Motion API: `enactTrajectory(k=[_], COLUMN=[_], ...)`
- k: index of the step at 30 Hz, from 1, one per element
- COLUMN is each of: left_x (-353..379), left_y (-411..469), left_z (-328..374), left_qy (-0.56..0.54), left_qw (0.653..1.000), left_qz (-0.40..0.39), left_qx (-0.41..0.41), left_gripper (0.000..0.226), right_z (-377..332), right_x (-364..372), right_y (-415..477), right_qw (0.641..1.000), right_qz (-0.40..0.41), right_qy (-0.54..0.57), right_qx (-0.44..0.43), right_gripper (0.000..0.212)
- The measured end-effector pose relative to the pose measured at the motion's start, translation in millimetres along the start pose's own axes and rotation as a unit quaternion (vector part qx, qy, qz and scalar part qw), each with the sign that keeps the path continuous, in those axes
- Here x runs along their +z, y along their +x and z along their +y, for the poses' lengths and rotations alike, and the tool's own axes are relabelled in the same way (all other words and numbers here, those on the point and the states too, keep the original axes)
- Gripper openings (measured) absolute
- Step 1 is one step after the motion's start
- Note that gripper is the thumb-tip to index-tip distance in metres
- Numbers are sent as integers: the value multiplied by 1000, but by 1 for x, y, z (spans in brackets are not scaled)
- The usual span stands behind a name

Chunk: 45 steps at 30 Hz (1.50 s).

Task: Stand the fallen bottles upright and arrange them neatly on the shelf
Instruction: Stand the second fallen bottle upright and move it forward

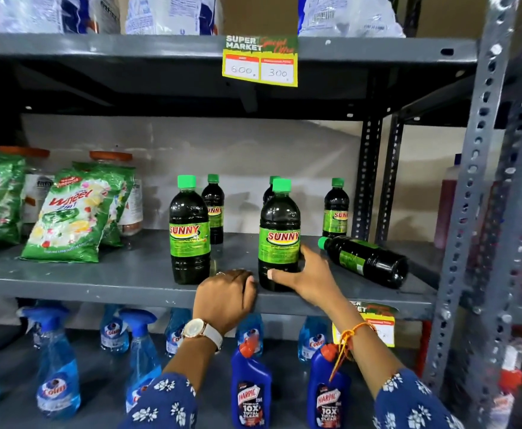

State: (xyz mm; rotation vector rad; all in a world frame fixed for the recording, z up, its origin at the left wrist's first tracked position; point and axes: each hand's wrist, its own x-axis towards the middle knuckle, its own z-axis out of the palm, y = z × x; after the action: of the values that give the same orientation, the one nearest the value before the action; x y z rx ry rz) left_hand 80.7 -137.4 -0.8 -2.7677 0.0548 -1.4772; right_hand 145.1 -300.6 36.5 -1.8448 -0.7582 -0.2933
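The right hand (300, 274) is nearest, its grip closed round the foot of an upright bottle (279, 243) at the shelf (98, 283) front. The left hand (225, 292) rests curled on the edge, and I cannot tell its grip. Just to the right lies a fallen bottle (365, 261), full, probably heavy and slick; best taken at its labelled middle.

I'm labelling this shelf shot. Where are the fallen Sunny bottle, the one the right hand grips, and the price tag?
fallen Sunny bottle (377, 264): head view, dark body.
gripped Sunny bottle (279, 246): head view, green label.
price tag (243, 69): head view, left white box.
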Motion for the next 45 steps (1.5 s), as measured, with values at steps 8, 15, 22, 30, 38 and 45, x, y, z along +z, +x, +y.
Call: enactTrajectory(k=[8,15,22,30,38,45], left_x=[2,7,3,16,28,28], left_y=[0,-3,-13,25,24,22], left_z=[0,0,33,124,124,126], left_qy=[26,-4,-150,-145,-125,-149], left_qw=[1000,1000,974,980,988,985], left_qz=[6,-4,156,-63,-66,-68], left_qx=[1,7,69,123,63,52], left_gripper=[39,41,47,48,47,52], right_z=[5,5,-1,34,41,60], right_x=[3,4,-83,-96,-117,-105], right_y=[-4,-5,31,53,52,48], right_qw=[999,999,976,835,979,967], right_qz=[14,13,183,38,205,203], right_qy=[7,0,-115,-526,0,152], right_qx=[-38,-43,-5,161,2,19], right_gripper=[38,54,69,50,20,12])
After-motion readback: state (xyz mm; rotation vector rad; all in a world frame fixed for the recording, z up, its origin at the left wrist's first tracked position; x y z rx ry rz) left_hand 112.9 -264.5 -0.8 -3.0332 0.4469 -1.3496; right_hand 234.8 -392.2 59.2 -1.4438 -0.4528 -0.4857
